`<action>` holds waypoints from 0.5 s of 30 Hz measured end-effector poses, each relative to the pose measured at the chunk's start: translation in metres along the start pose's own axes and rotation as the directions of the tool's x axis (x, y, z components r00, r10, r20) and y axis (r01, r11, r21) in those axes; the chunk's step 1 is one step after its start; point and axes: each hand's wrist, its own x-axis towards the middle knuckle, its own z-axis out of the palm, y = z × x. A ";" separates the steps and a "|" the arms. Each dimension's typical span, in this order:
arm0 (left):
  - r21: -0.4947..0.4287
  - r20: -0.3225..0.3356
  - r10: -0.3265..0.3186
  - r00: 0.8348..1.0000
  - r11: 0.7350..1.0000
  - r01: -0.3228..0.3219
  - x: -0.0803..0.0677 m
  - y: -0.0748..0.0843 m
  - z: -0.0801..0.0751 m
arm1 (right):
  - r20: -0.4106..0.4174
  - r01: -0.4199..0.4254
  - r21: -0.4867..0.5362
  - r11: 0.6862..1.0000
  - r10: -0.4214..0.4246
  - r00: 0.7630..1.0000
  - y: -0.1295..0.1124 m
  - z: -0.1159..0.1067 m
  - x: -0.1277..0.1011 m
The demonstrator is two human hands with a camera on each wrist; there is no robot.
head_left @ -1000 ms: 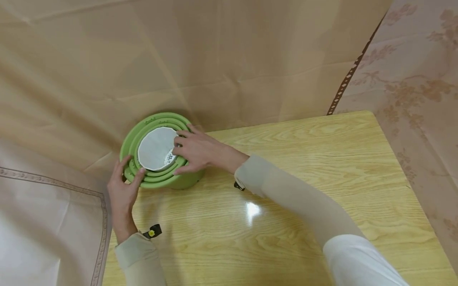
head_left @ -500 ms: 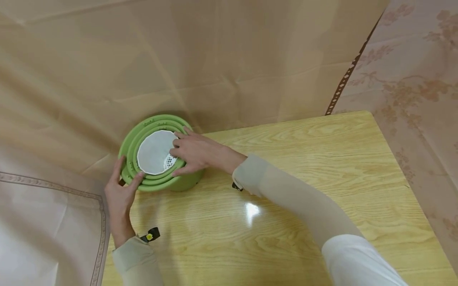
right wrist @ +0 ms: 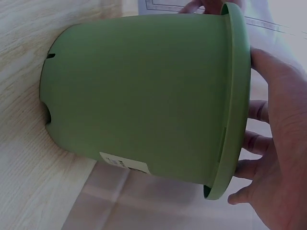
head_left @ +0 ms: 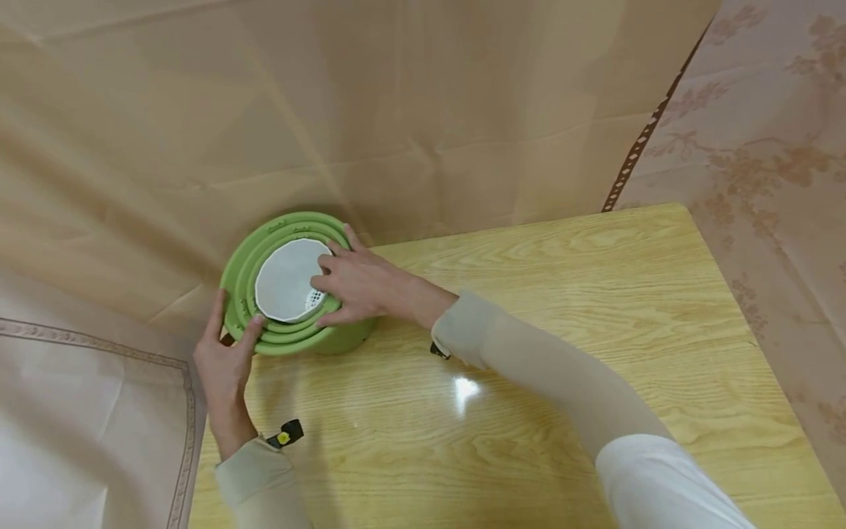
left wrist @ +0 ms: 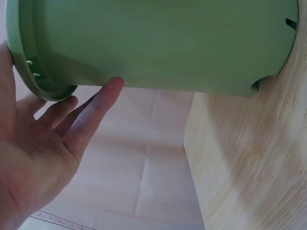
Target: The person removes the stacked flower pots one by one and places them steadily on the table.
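- We see a tan, creased cloth (head_left: pixel 410 110) filling the background at twelve o'clock, with a pinkish floral cloth (head_left: pixel 760 147) at two o'clock.
- Below them we have a wood-grain table (head_left: pixel 595 316), a bright glare spot near its middle.
- From about five o'clock a beige sleeve (head_left: pixel 542 360) with a white upper part crosses the table; a second beige sleeve (head_left: pixel 261 477) comes up from seven.
- Near the table's ten o'clock we find the nested green pots (head_left: pixel 241 268), their rims in concentric rings, the outermost upright with its base on the tabletop.
- Inside them sits a white pot (head_left: pixel 284 275), and we make out small holes at its four o'clock.
- At the pots' three o'clock is the right hand (head_left: pixel 363 283), fingers spread and bent over into the white pot; we cannot tell whether they pinch its wall.
- At seven to eight o'clock the left hand (head_left: pixel 225 360) grips the outer green rim, thumb above, fingers underneath.
- Low on the outer pot we spot a pale label (right wrist: pixel 125 163).
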 end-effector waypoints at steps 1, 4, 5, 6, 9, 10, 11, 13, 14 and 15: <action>0.000 -0.004 0.007 1.000 1.000 -0.007 0.000 0.000 0.001 | -0.007 -0.004 0.004 1.000 0.004 1.000 0.000 0.000 0.000; 0.005 -0.011 0.019 1.000 1.000 -0.019 0.000 -0.001 0.002 | -0.033 -0.017 0.018 1.000 0.018 0.999 0.000 0.001 -0.001; 0.011 -0.013 0.022 1.000 1.000 -0.022 0.000 -0.001 0.002 | -0.046 -0.020 0.030 0.999 0.022 0.999 0.000 0.001 -0.001; 0.013 -0.015 0.024 1.000 1.000 -0.024 0.000 -0.002 0.002 | -0.059 -0.025 0.040 0.999 0.027 0.998 -0.001 0.002 -0.001; 0.029 -0.024 0.030 0.999 0.999 -0.029 -0.001 -0.003 0.002 | -0.113 -0.042 0.093 0.995 0.053 0.992 -0.002 0.006 -0.001; 0.028 -0.026 0.028 0.999 0.999 -0.028 -0.002 -0.003 0.002 | -0.136 -0.049 0.111 0.993 0.064 0.989 -0.002 0.007 -0.001; 0.033 -0.026 0.030 0.999 0.999 -0.029 -0.002 -0.003 0.002 | -0.159 -0.056 0.131 0.990 0.077 0.984 -0.003 0.008 -0.002; 0.027 -0.026 0.036 0.999 0.999 -0.035 -0.002 -0.004 0.003 | -0.203 -0.074 0.161 0.984 0.106 0.973 -0.005 0.011 -0.002; 0.022 -0.024 0.036 0.999 0.999 -0.035 -0.002 -0.004 0.003 | -0.224 -0.083 0.171 0.982 0.121 0.967 -0.005 0.012 -0.002; 0.017 -0.022 0.035 0.999 0.999 -0.034 -0.002 -0.003 0.003 | -0.241 -0.093 0.179 0.980 0.135 0.961 -0.006 0.013 -0.002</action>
